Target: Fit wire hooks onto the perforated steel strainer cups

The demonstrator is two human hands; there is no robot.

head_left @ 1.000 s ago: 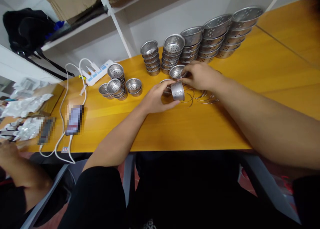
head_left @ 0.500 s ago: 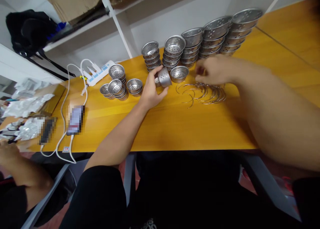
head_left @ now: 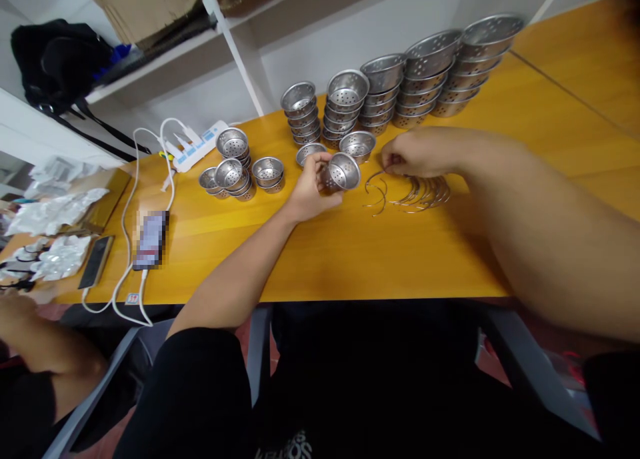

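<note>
My left hand [head_left: 311, 191] is closed around a small perforated metal strainer cup [head_left: 343, 172], tilted so its open mouth faces me. My right hand [head_left: 417, 152] pinches at the top of a loose pile of thin metal wire rings [head_left: 415, 191] lying on the orange table [head_left: 350, 252]. Two single strainer cups [head_left: 357, 145] stand just behind the held one. Stacks of the same strainers [head_left: 345, 105] line the back of the table, the larger ones [head_left: 450, 65] towards the right.
A cluster of small strainers [head_left: 235, 169] sits at the left. A white power strip [head_left: 195, 145], white cable [head_left: 125, 245], and two phones [head_left: 149, 240] lie further left, beside plastic bags [head_left: 55, 209]. Another person's arm [head_left: 30, 342] is at lower left. Shelving stands behind.
My left hand brought the strainer cup back down and right, now turned mouth-up towards me. My right hand dropped from above the rings onto the pile and pinched at it.
</note>
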